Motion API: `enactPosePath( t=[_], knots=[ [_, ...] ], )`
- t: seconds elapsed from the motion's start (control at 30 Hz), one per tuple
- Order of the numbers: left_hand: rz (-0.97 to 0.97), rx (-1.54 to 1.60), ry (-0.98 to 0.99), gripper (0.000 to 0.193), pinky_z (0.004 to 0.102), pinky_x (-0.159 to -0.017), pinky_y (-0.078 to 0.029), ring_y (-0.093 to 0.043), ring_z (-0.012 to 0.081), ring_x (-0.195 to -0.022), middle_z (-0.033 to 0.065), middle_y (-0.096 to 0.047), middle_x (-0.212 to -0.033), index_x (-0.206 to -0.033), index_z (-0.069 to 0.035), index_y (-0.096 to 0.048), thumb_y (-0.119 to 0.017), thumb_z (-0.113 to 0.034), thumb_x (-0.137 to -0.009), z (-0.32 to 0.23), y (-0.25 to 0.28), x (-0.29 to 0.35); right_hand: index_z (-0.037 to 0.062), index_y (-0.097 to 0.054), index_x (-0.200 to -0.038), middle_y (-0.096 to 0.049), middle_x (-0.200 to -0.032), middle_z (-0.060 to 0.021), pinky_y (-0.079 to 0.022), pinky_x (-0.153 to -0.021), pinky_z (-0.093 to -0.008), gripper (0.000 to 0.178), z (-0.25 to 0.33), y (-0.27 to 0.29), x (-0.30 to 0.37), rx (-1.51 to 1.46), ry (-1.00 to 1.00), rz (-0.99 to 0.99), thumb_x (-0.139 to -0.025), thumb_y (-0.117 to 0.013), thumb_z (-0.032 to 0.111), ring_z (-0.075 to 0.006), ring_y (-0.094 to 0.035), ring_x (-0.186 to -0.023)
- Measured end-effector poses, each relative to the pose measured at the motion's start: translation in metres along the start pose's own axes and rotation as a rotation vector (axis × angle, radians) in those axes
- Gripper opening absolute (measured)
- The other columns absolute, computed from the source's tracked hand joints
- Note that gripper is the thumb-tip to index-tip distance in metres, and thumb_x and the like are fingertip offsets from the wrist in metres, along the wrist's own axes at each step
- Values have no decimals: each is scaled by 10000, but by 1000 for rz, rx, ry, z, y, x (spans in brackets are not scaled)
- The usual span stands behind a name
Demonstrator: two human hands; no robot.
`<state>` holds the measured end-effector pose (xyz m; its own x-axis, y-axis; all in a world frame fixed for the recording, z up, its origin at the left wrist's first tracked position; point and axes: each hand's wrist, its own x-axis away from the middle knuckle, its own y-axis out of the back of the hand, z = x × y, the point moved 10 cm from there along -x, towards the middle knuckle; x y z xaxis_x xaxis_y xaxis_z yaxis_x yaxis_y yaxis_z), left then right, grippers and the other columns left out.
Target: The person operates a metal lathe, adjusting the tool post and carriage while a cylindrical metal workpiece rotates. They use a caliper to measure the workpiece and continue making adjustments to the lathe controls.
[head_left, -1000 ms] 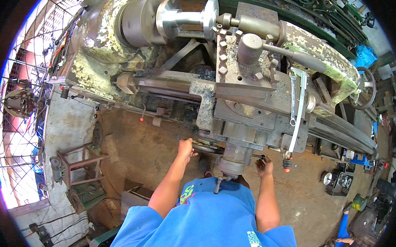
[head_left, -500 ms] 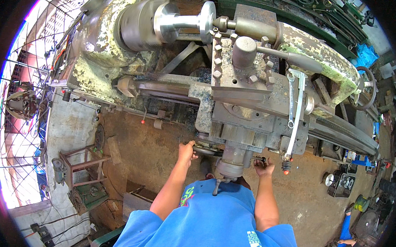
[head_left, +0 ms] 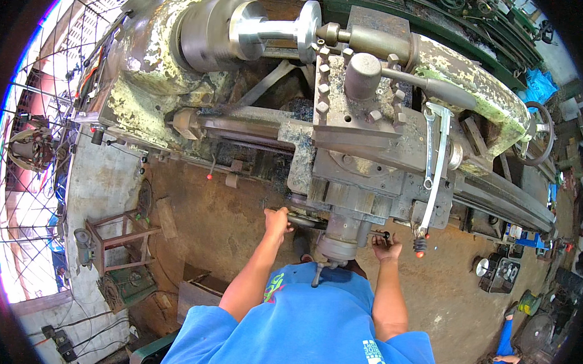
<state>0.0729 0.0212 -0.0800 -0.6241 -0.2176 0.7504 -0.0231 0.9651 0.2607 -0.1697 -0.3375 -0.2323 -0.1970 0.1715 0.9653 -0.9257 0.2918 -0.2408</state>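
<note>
My left hand point(head_left: 277, 224) is closed round the rim of a dark handwheel point(head_left: 307, 221) at the front of a lathe carriage. My right hand point(head_left: 386, 248), palm up, has its fingers curled about the black knob of a short lever point(head_left: 380, 234). Between the hands a cross-slide crank point(head_left: 327, 269) points at my blue shirt. Beyond them, a shiny spool-shaped metal workpiece point(head_left: 276, 30) sits between the blurred chuck point(head_left: 209, 35) and the tailstock centre point(head_left: 333, 33). The square tool post point(head_left: 349, 97) stands just nearer than the workpiece; the cutting edge cannot be made out.
A combination wrench point(head_left: 429, 149) and a caliper point(head_left: 440, 169) lie on the carriage's right side. At right are the tailstock handwheel point(head_left: 546, 134) and a black crate point(head_left: 501, 274). Another person's blue-clad leg point(head_left: 504, 338) shows at lower right. A metal-framed stand point(head_left: 121, 239) is at left.
Both hands keep their places on the handwheel and the lever. The view has shifted very slightly. The other person's leg at lower right has moved a little.
</note>
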Motion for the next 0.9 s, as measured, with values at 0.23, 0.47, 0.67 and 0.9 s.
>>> enactPosePath(
  t=[0.23, 0.47, 0.67, 0.9],
  knots=[
    [10, 0, -4, 434, 334, -456, -508, -539, 170, -631, 135, -542, -867, -1108, 34, -348, -594, -186, -826, 4, 1, -7, 32, -491, -989, -574, -958, -163, -463, -800, -443, 334, -2, -6, 9, 42, 0, 25, -937, -550, 358, -306, -556, -868],
    [48, 0, 24, 442, 333, -447, -513, -534, 160, -621, 126, -531, -835, -1110, 48, -360, -596, -194, -825, 9, 1, -13, 30, -517, -947, -629, -934, -177, -461, -755, -422, 321, -4, -12, 14, 36, -23, 74, -966, -497, 349, -314, -591, -837],
    [22, -13, 9, 406, 325, -424, -508, -508, 154, -547, 111, -521, -761, -1074, 49, -382, -598, -194, -830, 3, 3, -6, 40, -506, -990, -628, -950, -173, -463, -753, -428, 320, -4, -10, 10, 33, -26, 73, -960, -513, 359, -317, -603, -864],
    [38, -2, 37, 410, 322, -435, -512, -511, 151, -558, 108, -524, -777, -1090, 35, -381, -603, -198, -836, -1, 1, -1, 50, -505, -1059, -610, -1018, -163, -464, -752, -442, 455, 12, -12, 9, 50, 87, 130, -942, -511, 489, -320, -584, -860]
  ],
)
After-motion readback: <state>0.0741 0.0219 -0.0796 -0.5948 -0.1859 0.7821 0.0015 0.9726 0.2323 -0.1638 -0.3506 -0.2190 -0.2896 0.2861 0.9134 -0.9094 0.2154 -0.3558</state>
